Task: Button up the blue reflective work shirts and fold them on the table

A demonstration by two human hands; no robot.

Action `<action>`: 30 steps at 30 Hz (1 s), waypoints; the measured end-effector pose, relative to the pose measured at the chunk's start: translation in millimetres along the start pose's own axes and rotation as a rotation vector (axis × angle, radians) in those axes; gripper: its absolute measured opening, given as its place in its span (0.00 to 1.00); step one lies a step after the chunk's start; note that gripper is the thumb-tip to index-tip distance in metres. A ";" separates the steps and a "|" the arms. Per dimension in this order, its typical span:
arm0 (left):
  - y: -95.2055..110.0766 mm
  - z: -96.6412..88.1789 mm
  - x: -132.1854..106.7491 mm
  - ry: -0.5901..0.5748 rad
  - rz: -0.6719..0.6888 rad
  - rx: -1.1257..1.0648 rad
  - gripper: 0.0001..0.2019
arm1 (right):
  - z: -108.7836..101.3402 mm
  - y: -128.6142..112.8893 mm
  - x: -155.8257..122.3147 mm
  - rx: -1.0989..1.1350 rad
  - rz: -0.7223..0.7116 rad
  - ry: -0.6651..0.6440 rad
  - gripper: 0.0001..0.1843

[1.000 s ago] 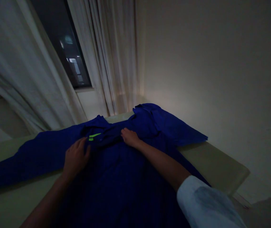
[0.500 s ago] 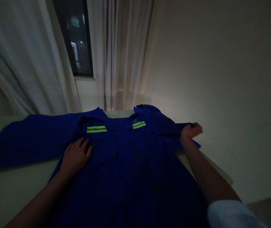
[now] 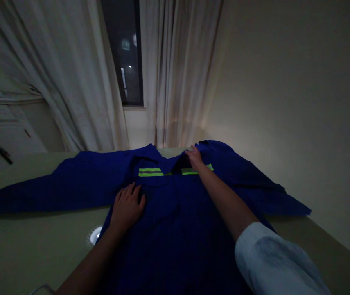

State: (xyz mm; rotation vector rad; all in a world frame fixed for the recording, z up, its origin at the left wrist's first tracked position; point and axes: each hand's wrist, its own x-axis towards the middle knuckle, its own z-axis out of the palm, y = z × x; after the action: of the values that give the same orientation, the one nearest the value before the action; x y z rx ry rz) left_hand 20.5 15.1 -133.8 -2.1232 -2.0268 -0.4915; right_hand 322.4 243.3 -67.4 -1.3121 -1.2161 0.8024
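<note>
A dark blue work jacket [image 3: 175, 221] lies spread out, collar away from me, both sleeves stretched to the sides. Yellow-green reflective strips [image 3: 150, 172] cross its chest. My left hand [image 3: 127, 207] rests flat on the left chest part, just below a strip, with its fingers spread. Up at the neck, my right hand [image 3: 195, 157] pinches the right side of the collar [image 3: 177, 161], part of which stands up from the cloth. The right forearm passes over the right-hand strip and hides some of it. The jacket's lower end runs out of view.
A pale green tabletop [image 3: 55, 246] carries the jacket. A bright round reflection [image 3: 95, 235] shows beside my left forearm. Behind are light curtains [image 3: 175, 82], a dark window [image 3: 125, 61] and a wall [image 3: 285, 102] on the right; a white cabinet [image 3: 5, 131] stands at left.
My right hand has moved left from the right sleeve to the collar. That sleeve now stretches out farther to the right. My left hand stays on the chest; the view has turned left.
</note>
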 end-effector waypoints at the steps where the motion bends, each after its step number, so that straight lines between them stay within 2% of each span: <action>1: 0.2 -0.3 -0.1 0.002 0.000 -0.010 0.25 | -1.7 -10.1 9.4 0.064 -0.033 0.007 0.28; 3: 1.0 -1.3 -0.1 0.002 0.002 -0.016 0.25 | -5.1 -23.8 16.0 0.141 -0.075 -0.018 0.27; 5: 2.2 -2.5 0.0 -0.003 0.001 -0.001 0.25 | -3.3 -24.4 1.2 0.025 -0.074 -0.140 0.25; 8: 3.7 -3.6 0.0 -0.011 -0.003 0.042 0.25 | 13.0 -5.5 -48.3 -0.527 -0.141 -0.385 0.26; 10: 4.0 -3.8 -0.3 -0.014 -0.002 0.062 0.25 | 26.5 8.2 -77.7 -0.840 -0.255 -0.431 0.30; 12: 3.8 -3.8 -0.8 -0.013 0.003 0.066 0.25 | 33.8 14.9 -91.2 -0.981 -0.301 -0.420 0.29; 19: 3.3 -1.0 -2.8 0.023 0.021 0.090 0.24 | 11.5 11.0 -70.0 -1.030 -0.175 -0.329 0.29; 22: 3.2 -3.2 -3.4 0.039 0.050 0.123 0.24 | 17.0 11.0 -67.9 -1.071 -0.152 -0.335 0.18; 24: 5.7 -8.7 0.4 0.041 0.112 0.168 0.22 | 28.3 11.0 -67.0 -1.110 -0.169 -0.357 0.18; 27: 19.0 -17.0 21.5 0.044 0.231 0.204 0.19 | 45.8 14.7 -64.4 -1.121 -0.227 -0.328 0.19; 30: 43.0 -11.9 62.5 0.029 0.263 0.127 0.22 | 55.2 26.3 -62.0 -1.049 -0.277 -0.264 0.14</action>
State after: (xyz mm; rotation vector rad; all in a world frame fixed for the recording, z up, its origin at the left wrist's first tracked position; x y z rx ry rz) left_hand 63.3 66.8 -96.6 -2.2437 -1.6803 -0.3415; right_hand 260.2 203.1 -113.2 -1.8085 -2.1208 0.0802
